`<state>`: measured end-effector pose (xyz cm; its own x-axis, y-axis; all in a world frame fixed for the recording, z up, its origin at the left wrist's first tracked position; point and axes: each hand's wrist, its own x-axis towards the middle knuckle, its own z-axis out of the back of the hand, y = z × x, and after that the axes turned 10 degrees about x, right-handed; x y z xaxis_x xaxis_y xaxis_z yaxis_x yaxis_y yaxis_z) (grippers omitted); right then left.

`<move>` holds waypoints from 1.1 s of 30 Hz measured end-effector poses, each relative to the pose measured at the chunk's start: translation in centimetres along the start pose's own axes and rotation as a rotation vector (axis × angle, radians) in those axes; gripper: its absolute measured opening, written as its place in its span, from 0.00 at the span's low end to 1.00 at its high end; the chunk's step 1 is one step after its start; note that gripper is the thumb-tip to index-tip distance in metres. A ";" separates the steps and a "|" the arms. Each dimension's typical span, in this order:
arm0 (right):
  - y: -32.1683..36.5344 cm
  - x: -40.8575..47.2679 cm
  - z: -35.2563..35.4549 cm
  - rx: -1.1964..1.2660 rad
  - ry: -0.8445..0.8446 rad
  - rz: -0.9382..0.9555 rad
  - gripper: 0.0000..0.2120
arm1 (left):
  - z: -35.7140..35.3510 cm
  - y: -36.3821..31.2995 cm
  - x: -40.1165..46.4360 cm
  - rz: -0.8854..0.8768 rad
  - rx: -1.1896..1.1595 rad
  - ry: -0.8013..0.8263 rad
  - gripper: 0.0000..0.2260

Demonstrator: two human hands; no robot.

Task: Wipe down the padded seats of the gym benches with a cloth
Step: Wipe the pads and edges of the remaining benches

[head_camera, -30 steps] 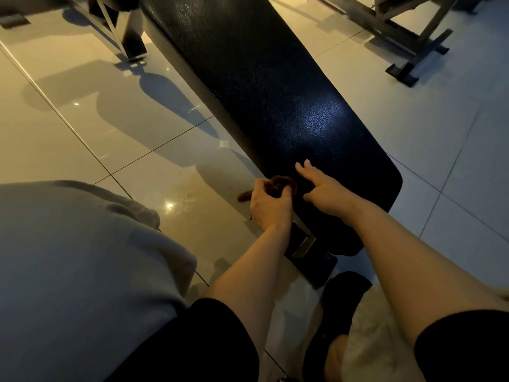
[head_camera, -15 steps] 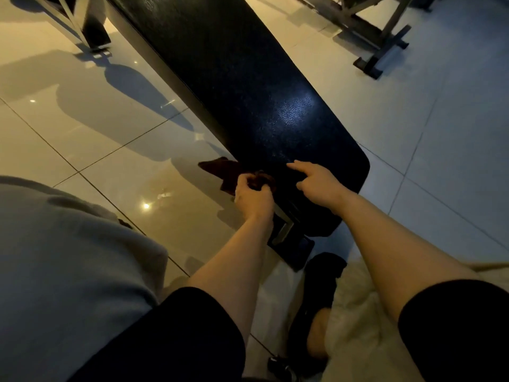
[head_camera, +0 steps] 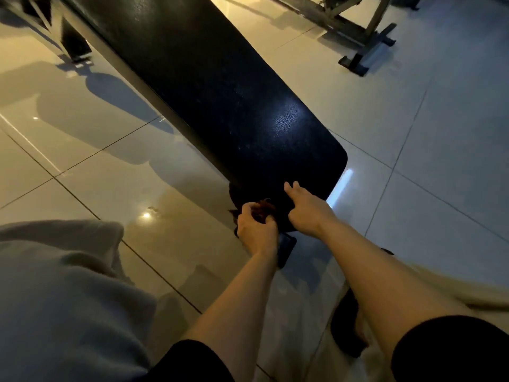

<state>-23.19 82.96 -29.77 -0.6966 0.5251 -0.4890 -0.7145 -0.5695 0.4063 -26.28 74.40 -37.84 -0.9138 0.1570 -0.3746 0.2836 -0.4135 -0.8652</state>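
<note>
Half a second back a dark flap of the cloth (head_camera: 264, 209) hung out left of the left hand (head_camera: 256, 230); now only a small reddish-brown wad shows above the knuckles, so it looks to have been gathered in. The right hand (head_camera: 307, 209) points much as it did.

Nearest, below both forearms, are grey fabric (head_camera: 63, 293) at the left and a dark shoe (head_camera: 347, 323) under the right arm.

The left hand is clenched round the cloth, fingers curled over the wad, just off the near left corner of the pad (head_camera: 220, 106). Bunching it this way probably makes a firm lump to press with, ready for a stroke.

Just right of it and slightly farther, the right hand grasps nothing: its fingers reach forward over the near end of the pad, with the tips seeming to touch the vinyl. My guess is that it steadies the body, or checks the surface, while the other hand readies the cloth. The cloth lies between the two hands, at the pad's near edge; whether it already touches the pad is hard to tell in this dim light.

Beyond the hands the black pad runs away up and to the left, with a sheen on it ahead of the right fingers. Most of it lies ahead, so the wipe on this bench seems barely begun.

Farthest off, up and right of the right hand, stands another bench frame (head_camera: 360, 42) on the tiled floor (head_camera: 440, 161).
</note>
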 end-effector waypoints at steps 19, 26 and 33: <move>-1.3 0.0 2.1 -0.096 0.212 0.125 0.35 | -0.5 -0.1 -3.6 0.173 -0.102 0.107 0.12; -1.6 0.2 1.9 -0.120 0.215 0.132 0.35 | 0.5 -1.8 -0.2 0.149 -0.163 -0.191 0.09; -1.4 0.1 2.1 -0.097 0.203 0.128 0.35 | -0.6 0.1 -1.9 0.189 -0.113 0.047 0.09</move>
<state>-22.41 85.17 -28.81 -0.7469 0.3128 -0.5868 -0.6048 -0.6862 0.4041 -24.33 74.63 -37.37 -0.8276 0.1287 -0.5464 0.4817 -0.3371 -0.8089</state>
